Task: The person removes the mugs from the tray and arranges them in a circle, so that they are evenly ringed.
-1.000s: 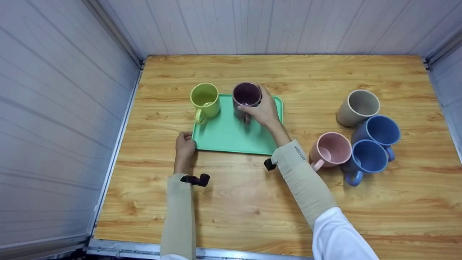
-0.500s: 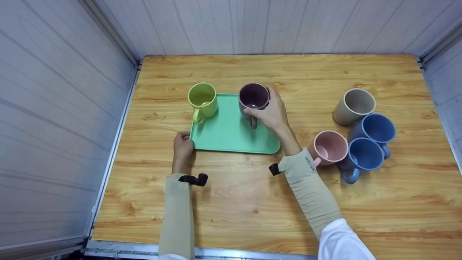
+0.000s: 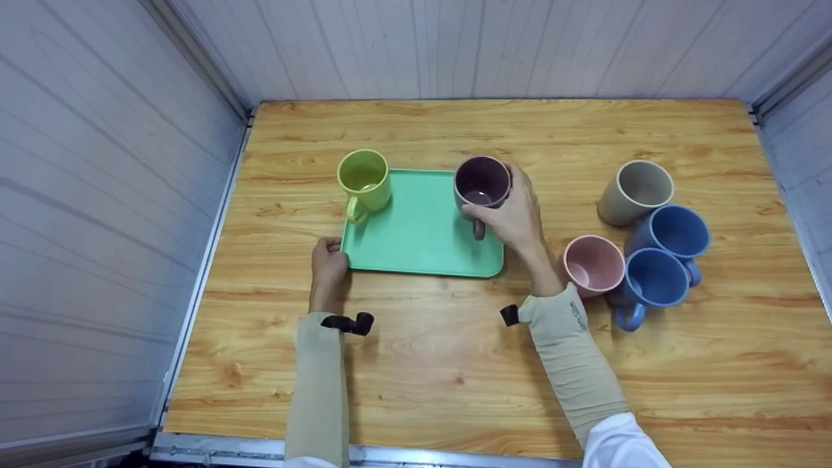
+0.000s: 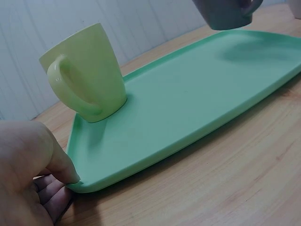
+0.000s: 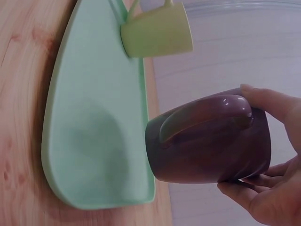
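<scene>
Purple mug: dark purple, glossy, ceramic-looking mug (image 5: 202, 157), upright and lifted over the right end of the tray, apart from it; both wrist views show a gap, and a soft shadow lies on the tray below.
Right hand: the right hand (image 3: 518, 214) is clamped on the purple mug's body near the rim; thumb on the near side, fingers round the far right side, spread only by the mug's breadth. Handle not gripped.
Reason for hold: probably a top-side grip to leave the base free for setting down level; the handle points toward the person.
Green tray: flat, pale green, plastic-looking tray with rounded corners and a low rim (image 3: 416, 234), lying on the wood-grain table (image 3: 442, 377).
Left hand: the left hand (image 3: 329, 266) pinches the tray's near left corner; thumb on the rim, fingers curled at the outer edge. How far they reach beneath: cannot tell.
Reason for pinch: likely steadies the tray against sliding.
Yellow-green mug: glossy yellow-green mug (image 3: 367, 185), upright inside the tray's far left corner, handle toward the person; presumably put there to leave tray surface free.
Right-hand cluster: pink cup (image 3: 593, 263), beige cup (image 3: 640, 192) and two blue mugs (image 3: 656, 279), upright, bunched beyond the tray; probably parked within reach.
</scene>
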{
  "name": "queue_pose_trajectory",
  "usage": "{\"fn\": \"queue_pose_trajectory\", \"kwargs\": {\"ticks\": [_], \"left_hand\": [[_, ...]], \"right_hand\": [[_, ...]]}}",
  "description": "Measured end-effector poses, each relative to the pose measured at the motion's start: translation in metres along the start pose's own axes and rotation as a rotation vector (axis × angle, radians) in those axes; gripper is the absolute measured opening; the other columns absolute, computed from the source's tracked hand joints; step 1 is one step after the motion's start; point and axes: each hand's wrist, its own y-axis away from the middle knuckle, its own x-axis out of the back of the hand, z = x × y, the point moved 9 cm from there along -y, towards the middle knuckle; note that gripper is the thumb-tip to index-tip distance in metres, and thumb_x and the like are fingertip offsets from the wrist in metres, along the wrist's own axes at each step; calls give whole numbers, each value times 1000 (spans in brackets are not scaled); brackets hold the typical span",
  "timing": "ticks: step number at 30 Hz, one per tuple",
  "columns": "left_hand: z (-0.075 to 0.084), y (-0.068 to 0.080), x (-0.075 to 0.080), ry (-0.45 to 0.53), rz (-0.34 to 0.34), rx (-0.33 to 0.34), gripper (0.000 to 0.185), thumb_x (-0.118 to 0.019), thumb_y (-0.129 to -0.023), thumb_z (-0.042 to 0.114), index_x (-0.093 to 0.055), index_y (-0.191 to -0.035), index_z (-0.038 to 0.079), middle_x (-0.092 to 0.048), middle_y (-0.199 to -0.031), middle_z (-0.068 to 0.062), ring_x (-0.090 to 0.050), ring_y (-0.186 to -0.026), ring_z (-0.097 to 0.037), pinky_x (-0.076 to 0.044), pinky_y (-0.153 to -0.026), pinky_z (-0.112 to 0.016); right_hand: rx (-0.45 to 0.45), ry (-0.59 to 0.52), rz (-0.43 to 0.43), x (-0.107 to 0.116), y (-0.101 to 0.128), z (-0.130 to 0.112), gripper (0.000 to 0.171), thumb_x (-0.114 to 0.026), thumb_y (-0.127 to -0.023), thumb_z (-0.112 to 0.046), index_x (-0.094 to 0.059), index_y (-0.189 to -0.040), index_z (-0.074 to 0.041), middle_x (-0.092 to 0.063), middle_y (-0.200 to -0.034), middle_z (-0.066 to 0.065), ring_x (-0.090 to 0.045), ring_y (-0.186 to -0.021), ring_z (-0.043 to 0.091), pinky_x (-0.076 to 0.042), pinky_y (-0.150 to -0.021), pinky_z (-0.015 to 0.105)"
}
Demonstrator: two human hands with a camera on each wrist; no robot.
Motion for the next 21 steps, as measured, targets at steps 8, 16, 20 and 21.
{"fn": "queue_pose_trajectory", "kwargs": {"ticks": [8, 16, 20, 21], "left_hand": [[3, 1, 0, 2, 8, 3, 45, -33, -81, -10, -49, -122, -5, -50, -116, -18, -48, -106, -26, -43, -93, -33], [2, 1, -2, -11, -23, -2, 48, -30, -80, -10, -47, -125, -7, -49, -121, -20, -47, -111, -27, -41, -97, -34], [0, -1, -1, -16, -15, 6, 48, -31, -80, -10, -47, -124, -6, -49, -120, -19, -47, -110, -27, -41, -97, -34], [0, -1, -1, -16, -15, 9, 47, -31, -80, -10, -47, -124, -6, -49, -120, -19, -47, -109, -27, -41, -96, -34]], "right_hand": [[-37, 45, 0, 23, 9, 4, 94, -87, -59, -47, -45, -136, -10, -53, -130, 10, -49, -120, 26, -37, -102, 45], [-134, 130, 14, 44, 12, 17, 98, -85, -61, -49, -42, -137, -5, -50, -133, 14, -47, -124, 29, -35, -105, 46], [-183, 161, 14, 51, 13, 28, 100, -84, -62, -50, -39, -139, -3, -49, -135, 17, -46, -125, 31, -35, -106, 46], [-190, 170, 14, 52, 13, 30, 100, -83, -62, -50, -39, -139, -3, -49, -135, 17, -46, -126, 32, -35, -106, 46]]}}
